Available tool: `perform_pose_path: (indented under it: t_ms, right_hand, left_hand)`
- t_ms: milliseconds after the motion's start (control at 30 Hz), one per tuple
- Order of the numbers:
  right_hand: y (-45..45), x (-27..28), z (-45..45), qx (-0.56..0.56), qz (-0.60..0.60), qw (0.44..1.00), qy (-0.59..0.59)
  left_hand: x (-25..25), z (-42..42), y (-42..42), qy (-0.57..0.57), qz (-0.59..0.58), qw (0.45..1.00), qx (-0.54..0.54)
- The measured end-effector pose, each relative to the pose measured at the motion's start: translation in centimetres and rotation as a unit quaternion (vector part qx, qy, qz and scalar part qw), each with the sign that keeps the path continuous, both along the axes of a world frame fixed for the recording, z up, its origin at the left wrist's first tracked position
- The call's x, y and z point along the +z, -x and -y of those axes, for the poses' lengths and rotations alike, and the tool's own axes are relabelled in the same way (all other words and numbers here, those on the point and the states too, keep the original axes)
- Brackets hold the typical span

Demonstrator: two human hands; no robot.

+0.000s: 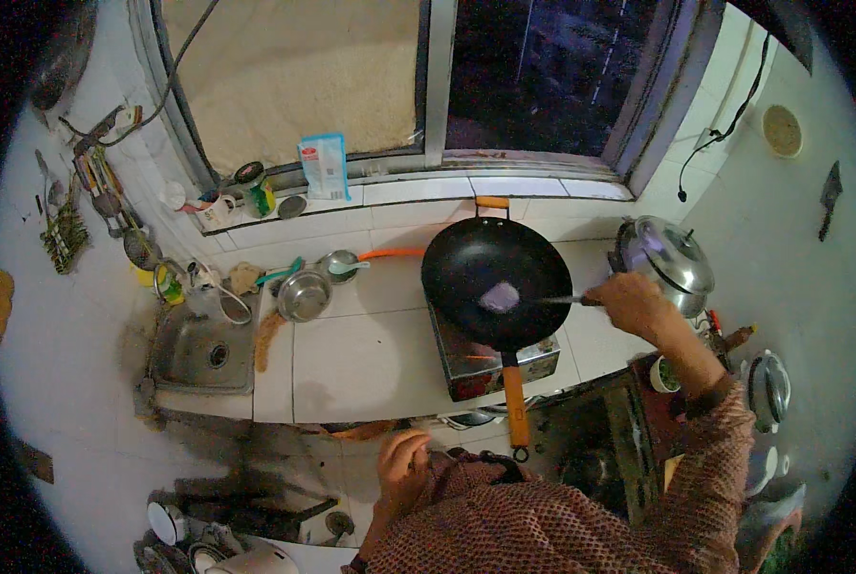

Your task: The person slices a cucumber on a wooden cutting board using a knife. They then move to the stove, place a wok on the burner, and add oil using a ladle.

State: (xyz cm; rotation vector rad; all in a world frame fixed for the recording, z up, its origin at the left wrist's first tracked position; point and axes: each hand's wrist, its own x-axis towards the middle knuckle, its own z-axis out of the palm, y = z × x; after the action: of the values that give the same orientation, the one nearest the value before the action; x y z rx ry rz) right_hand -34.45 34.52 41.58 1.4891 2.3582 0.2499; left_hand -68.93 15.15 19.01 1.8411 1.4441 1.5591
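My right hand (632, 305) grips the dark handle of a cooking spatula (568, 300), which reaches into a black wok (464, 262) from the right. At the spatula's far end, a pale patch (500, 296) shows on the wok's bottom; whether it is the blade or something in the wok is unclear. The wok rests on a metal gas stove (471, 373), its long wooden handle (515, 409) pointing towards me. In front of my body, beyond the counter's edge, my left hand (403, 463) is held with its fingers curled together. Nothing shows in it.
A lidded steel pot (665, 258) stands right of the wok. An orange hose (392, 252) runs behind the stove. Left are a steel bowl (304, 295) and a sink (202, 351). A plastic packet (325, 168) and a jar (259, 197) stand on the windowsill.
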Motion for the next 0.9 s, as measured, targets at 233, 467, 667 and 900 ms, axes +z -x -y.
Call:
perform_pose_path:
  t_ms: [233, 467, 667, 900]
  right_hand:
    - [0.3, 1.6, 1.5, 0.017, 0.062, 0.998, 0.013]
    - [-0.6, -2.9, -1.6, 0.055, -0.050, 0.997, -0.032]
    - [-1.7, 3.4, 1.7, 0.041, 0.057, 0.996, 0.051]
    - [1.0, 0.6, -1.3, 0.074, 0.085, 0.994, -0.005]
  left_hand:
    - [0.8, -0.8, -3.3, 0.035, 0.002, 0.999, -0.008]
    - [-0.5, -1.2, -4.7, -0.010, -0.017, 0.999, -0.041]
    - [-0.8, -0.1, -4.8, 0.019, 0.002, 1.000, -0.016]
    - [0.5, -0.5, -8.1, 0.017, -0.035, 0.997, -0.063]
